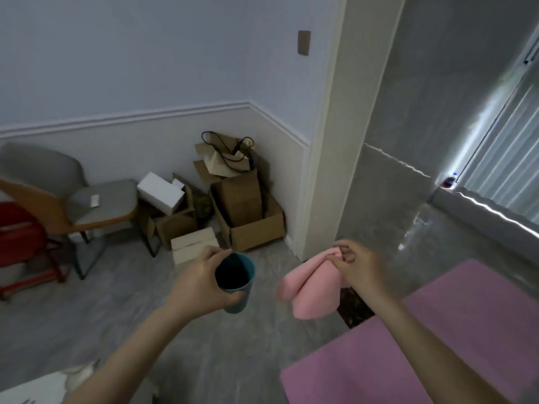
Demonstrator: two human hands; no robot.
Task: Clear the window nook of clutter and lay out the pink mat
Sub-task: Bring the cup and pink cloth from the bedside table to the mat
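Carrying 2 pieces of clutter away from the window nook, the person is holding both arms out at about the same height. The left hand (201, 279) is gripping a teal plastic cup (236, 282), fingers curled round its rim and side; the right hand (357, 265) is pinching a soft pink folded cloth (310, 287), which is hanging limp below the fingers. Keeping the cup upright and the pinch firm seems wise until both are being set down, perhaps near the brown cardboard boxes (248, 217). The flat pink foam mat (423, 339) is already lying on the nook floor, at the frame's lower right corner.
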